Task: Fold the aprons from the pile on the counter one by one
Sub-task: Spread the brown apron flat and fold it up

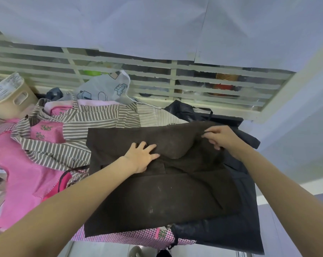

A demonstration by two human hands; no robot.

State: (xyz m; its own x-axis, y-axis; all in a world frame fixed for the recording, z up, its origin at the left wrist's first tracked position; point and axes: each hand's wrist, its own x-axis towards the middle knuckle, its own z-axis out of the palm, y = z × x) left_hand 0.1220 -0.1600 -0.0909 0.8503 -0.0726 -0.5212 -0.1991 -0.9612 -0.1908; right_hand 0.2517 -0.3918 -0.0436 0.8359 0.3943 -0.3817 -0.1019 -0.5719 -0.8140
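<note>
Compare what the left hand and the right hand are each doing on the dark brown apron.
The left hand lies flat with spread fingers, pressing the middle of the dark brown apron; the right hand has curled fingers pinching the apron's far right edge. The left hand sits nearer the striped apron; the right hand is over the black cloth side. Both are bare and touch the same apron.

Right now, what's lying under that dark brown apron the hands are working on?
Under the brown apron, a black apron pokes out at the right and a pink checked one along the near edge. How far they reach beneath, or whether more lies there, is covered.
</note>
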